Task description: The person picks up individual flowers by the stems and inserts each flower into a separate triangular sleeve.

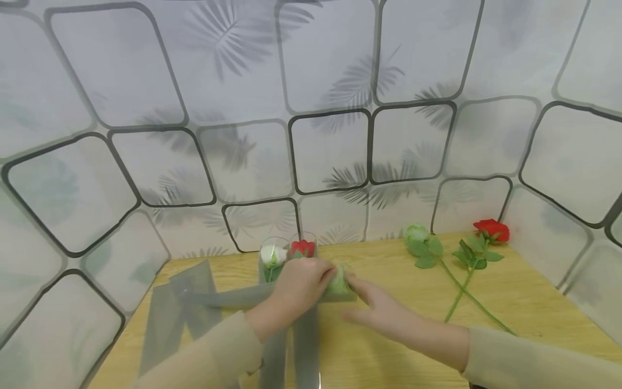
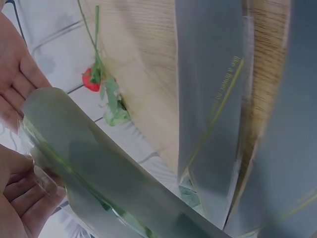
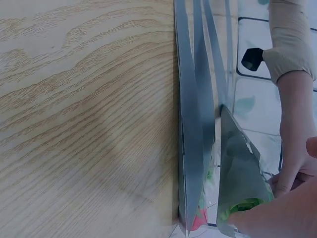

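My left hand pinches the clear edge at the mouth of a grey flower sleeve; the sleeve lies sideways, raised over other sleeves. A pale green rose sits in its mouth, its stem inside. My right hand is at that mouth, fingers fairly straight and touching the rim beside the bloom. In the left wrist view the curled left fingers hold the clear film. The right wrist view shows green leaves inside the sleeve opening. Two filled sleeves lie beneath, with a white rose and a red rose.
Flat grey sleeves overlap on the left of the wooden table. At the right lie a loose green-white rose and a loose red rose, stems crossed. A patterned cloth wall borders the table's back and sides.
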{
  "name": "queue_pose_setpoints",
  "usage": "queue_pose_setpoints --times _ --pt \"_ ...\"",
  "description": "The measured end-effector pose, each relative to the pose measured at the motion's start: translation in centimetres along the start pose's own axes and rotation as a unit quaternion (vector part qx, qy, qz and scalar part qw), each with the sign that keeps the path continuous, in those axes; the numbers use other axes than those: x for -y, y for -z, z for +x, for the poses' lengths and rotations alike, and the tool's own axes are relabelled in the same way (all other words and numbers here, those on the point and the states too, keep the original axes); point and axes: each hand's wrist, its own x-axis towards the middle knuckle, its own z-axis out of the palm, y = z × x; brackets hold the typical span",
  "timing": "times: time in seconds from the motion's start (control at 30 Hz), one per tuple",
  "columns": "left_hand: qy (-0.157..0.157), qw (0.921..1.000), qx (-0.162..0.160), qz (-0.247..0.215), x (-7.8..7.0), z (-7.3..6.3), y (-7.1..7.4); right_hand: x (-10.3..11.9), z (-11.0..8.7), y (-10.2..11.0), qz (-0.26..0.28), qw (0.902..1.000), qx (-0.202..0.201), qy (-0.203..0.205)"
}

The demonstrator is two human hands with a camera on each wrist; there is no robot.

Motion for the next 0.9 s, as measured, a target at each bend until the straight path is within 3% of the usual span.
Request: queue_pose_setpoints --times 0.4,0.6,0.9 --pt "-0.017 0.9997 -0.016 0.004 -0.1 0.3 0.1 0.2 0.8 0.1 0.011 0.9997 0.018 0.011" --pt "-0.025 0.9992 -0.028 0.010 0.0 0.5 0.1 0.0 0.7 0.3 0.018 0.9997 0.005 0.013" --pt "-0.020 0.9991 -0.036 0.014 0.3 1.0 0.5 -0.7 -0.4 2.0 0.019 0.9942 -0.076 -0.074"
